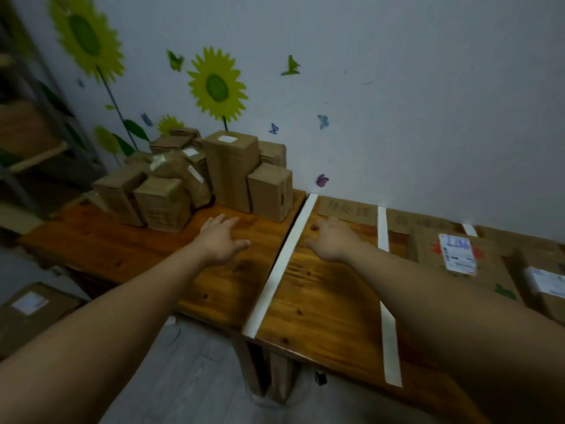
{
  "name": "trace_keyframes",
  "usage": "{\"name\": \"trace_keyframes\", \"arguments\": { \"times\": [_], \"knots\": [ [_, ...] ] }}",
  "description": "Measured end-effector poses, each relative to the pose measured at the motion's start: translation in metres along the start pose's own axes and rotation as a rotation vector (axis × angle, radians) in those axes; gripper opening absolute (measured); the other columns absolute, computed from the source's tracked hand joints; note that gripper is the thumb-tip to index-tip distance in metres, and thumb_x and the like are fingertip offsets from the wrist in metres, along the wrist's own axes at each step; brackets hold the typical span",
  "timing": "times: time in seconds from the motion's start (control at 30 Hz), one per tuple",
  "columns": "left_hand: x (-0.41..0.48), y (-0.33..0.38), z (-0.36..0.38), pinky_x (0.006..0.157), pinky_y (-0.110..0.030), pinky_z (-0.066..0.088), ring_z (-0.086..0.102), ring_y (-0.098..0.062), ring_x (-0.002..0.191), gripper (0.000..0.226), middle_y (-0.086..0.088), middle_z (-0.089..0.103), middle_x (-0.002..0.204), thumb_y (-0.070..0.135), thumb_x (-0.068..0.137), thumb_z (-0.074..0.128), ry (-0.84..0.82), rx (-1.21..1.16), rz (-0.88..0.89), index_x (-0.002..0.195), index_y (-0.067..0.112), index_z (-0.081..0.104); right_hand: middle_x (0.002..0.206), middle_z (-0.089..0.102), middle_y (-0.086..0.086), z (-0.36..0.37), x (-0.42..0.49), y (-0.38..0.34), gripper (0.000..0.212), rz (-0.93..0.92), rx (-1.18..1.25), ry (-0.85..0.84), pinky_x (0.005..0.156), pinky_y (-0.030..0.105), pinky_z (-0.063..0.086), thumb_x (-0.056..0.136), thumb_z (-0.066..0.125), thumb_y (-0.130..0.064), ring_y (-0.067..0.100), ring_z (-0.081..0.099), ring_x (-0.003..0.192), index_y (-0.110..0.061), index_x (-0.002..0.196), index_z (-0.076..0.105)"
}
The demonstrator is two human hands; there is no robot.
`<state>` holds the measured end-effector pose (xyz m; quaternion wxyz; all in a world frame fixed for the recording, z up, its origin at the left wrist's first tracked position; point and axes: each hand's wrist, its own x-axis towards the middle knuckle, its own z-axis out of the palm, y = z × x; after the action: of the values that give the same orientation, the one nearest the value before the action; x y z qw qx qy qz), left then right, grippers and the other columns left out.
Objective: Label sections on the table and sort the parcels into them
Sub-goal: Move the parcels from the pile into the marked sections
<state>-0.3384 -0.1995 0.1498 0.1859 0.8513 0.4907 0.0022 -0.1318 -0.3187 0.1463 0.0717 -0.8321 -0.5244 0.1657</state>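
Open wood tabletop (226,280) in front of the parcel stack (232,169) at the wall (397,117); labelled boxes (458,255) close on the right.

Pale grey wall (428,87) at 2 o'clock, large sunflower decal (84,35) at 10 o'clock, smaller sunflower decal (217,85) at 11 o'clock, green butterfly sticker (290,66) at 12 o'clock, shelving unit (36,148) at 9 o'clock, grey floor (189,377) at 7 o'clock.

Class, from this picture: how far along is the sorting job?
Done: tape strips divide the table, cardboard labels sit at the back, sorted parcels lie in right-hand sections. In hand: nothing; left hand and right hand reach forward, empty. Left: the parcel pile, unsorted.
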Motion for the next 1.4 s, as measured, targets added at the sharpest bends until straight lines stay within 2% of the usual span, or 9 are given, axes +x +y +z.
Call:
{"name": "trace_keyframes", "arguments": {
  "times": [0.4, 0.57, 0.83, 0.93, 1.0, 1.1, 1.2, 1.33, 1.4],
  "knots": [
    [0.16, -0.068, -0.093, 0.117, -0.042, 0.01, 0.005, -0.031, 0.146, 0.075, -0.01, 0.007, 0.159, 0.048, 0.091, 0.053, 0.064, 0.058, -0.061, 0.15, 0.024, 0.016, 0.152, 0.035, 0.012, -0.035, 0.202, -0.092, 0.06, -0.107, 0.056, 0.027, 0.109, 0.035, 0.032, 0.098, 0.046, -0.043, 0.03, 0.035, 0.137, -0.013, 0.148, 0.034],
    [0.232, -0.09, -0.112, 0.117, -0.046, 0.014, 0.006, -0.031, 0.145, 0.079, -0.008, 0.009, 0.159, 0.051, 0.087, 0.056, 0.069, 0.033, -0.006, 0.151, 0.026, 0.017, 0.141, 0.044, 0.011, -0.036, 0.255, -0.111, 0.053, -0.069, 0.095, 0.056, 0.102, 0.041, 0.038, 0.096, 0.047, -0.044, 0.031, 0.044, 0.125, -0.02, 0.142, 0.037],
    [0.33, -0.109, -0.127, 0.117, -0.049, 0.014, 0.002, -0.034, 0.145, 0.078, -0.01, 0.0, 0.159, 0.044, 0.09, 0.056, 0.042, 0.001, 0.136, 0.151, 0.031, 0.009, 0.161, 0.001, 0.011, -0.033, 0.314, -0.169, 0.085, 0.043, 0.188, 0.076, 0.116, 0.053, 0.022, 0.094, 0.052, -0.044, 0.038, 0.015, 0.145, -0.043, 0.149, -0.012],
    [0.352, -0.128, -0.129, 0.117, -0.05, 0.014, 0.003, -0.034, 0.145, 0.075, -0.01, -0.001, 0.159, 0.049, 0.09, 0.053, -0.066, 0.029, 0.191, 0.15, 0.031, 0.012, 0.16, 0.005, 0.012, -0.021, 0.321, -0.188, 0.08, 0.151, 0.125, 0.046, 0.114, 0.052, 0.027, 0.093, 0.051, -0.05, 0.039, 0.027, 0.14, -0.037, 0.152, 0.0],
    [0.361, -0.14, -0.13, 0.114, -0.049, 0.025, 0.019, -0.033, 0.142, 0.071, -0.01, 0.015, 0.157, 0.048, 0.088, 0.055, -0.106, -0.045, 0.261, 0.148, 0.027, 0.024, 0.152, 0.028, 0.011, -0.013, 0.323, -0.197, 0.074, 0.195, 0.181, 0.101, 0.107, 0.051, 0.037, 0.089, 0.056, -0.051, 0.034, 0.043, 0.129, -0.03, 0.149, 0.018],
    [0.365, -0.147, -0.137, 0.098, -0.037, 0.041, 0.046, -0.025, 0.123, 0.053, -0.006, 0.044, 0.14, 0.041, 0.089, 0.058, -0.154, -0.24, 0.31, 0.134, 0.019, 0.042, 0.123, 0.054, 0.007, -0.009, 0.32, -0.211, 0.053, 0.249, 0.3, 0.163, 0.088, 0.038, 0.048, 0.089, 0.058, -0.048, 0.023, 0.056, 0.103, -0.022, 0.13, 0.038],
    [0.363, -0.151, -0.146, 0.093, -0.037, 0.041, 0.048, -0.026, 0.117, 0.053, -0.008, 0.048, 0.134, 0.041, 0.089, 0.058, -0.144, -0.309, 0.248, 0.131, 0.014, 0.039, 0.102, 0.056, 0.001, -0.01, 0.311, -0.224, 0.043, 0.318, 0.436, 0.158, 0.066, 0.028, 0.042, 0.092, 0.055, -0.048, 0.013, 0.054, 0.082, -0.02, 0.121, 0.037],
    [0.343, -0.165, -0.146, 0.103, -0.043, 0.04, 0.048, -0.031, 0.123, 0.065, -0.01, 0.046, 0.14, 0.05, 0.09, 0.051, -0.205, -0.435, 0.159, 0.141, 0.015, 0.032, 0.141, 0.046, 0.009, -0.009, 0.287, -0.236, 0.078, 0.381, 0.679, 0.247, 0.09, 0.039, 0.048, 0.091, 0.054, -0.052, 0.027, 0.054, 0.116, -0.014, 0.149, 0.016],
    [0.323, -0.171, -0.141, 0.1, -0.039, 0.041, 0.051, -0.029, 0.117, 0.062, -0.011, 0.051, 0.134, 0.056, 0.093, 0.039, -0.272, -0.448, 0.133, 0.137, 0.013, 0.043, 0.133, 0.051, 0.005, -0.005, 0.27, -0.242, 0.067, 0.398, 0.78, 0.23, 0.098, 0.042, 0.046, 0.093, 0.047, -0.054, 0.026, 0.053, 0.112, -0.013, 0.143, 0.031]
  ]
}}
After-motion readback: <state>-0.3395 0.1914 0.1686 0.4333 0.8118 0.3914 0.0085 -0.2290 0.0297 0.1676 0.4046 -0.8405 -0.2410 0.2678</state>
